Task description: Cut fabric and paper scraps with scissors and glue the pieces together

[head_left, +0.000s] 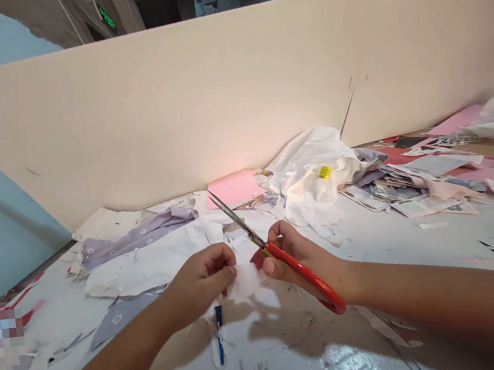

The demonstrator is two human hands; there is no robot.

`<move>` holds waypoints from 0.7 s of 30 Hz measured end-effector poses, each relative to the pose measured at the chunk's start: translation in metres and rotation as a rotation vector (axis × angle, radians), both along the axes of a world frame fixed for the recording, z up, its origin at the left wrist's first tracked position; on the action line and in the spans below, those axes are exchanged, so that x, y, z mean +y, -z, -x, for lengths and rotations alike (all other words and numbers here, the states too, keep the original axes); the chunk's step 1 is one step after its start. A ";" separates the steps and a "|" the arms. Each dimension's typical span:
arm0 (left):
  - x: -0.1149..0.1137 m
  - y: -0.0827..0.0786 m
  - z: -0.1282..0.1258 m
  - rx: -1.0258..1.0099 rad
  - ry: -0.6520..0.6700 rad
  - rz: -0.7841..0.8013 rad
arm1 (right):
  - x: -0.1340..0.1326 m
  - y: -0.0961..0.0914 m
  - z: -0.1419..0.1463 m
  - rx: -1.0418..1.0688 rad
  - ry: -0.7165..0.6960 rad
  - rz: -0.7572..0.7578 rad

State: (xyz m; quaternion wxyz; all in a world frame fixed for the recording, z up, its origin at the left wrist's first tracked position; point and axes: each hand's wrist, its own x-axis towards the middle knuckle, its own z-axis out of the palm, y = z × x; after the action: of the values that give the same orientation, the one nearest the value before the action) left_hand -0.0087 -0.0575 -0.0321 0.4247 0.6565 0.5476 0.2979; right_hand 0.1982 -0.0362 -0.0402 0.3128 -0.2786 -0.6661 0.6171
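Note:
My left hand [201,278] pinches a small white scrap of paper [245,280] between thumb and fingers, just above the table. My right hand [301,256] grips a pair of red-handled scissors [281,255]. Its metal blades are closed and point up and away to the left, above the scrap. The two hands almost touch at the scrap. A white strip with a blue stripe [218,335] hangs or lies just below my left hand.
A tall beige board [237,92] walls off the back of the table [413,250]. Crumpled white paper [316,172], a pink sheet [234,187], lilac patterned strips [141,234] and printed clippings [411,191] litter the surface. Small offcuts lie near the front.

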 end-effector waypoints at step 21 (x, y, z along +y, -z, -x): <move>0.009 0.021 0.000 0.570 0.030 -0.626 | 0.002 0.000 0.014 0.167 0.242 0.124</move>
State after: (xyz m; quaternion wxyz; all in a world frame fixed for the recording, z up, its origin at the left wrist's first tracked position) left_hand -0.0084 -0.0481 -0.0527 0.0406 0.8180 0.5165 0.2499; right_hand 0.1846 -0.0344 -0.0406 0.4214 -0.3232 -0.5602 0.6357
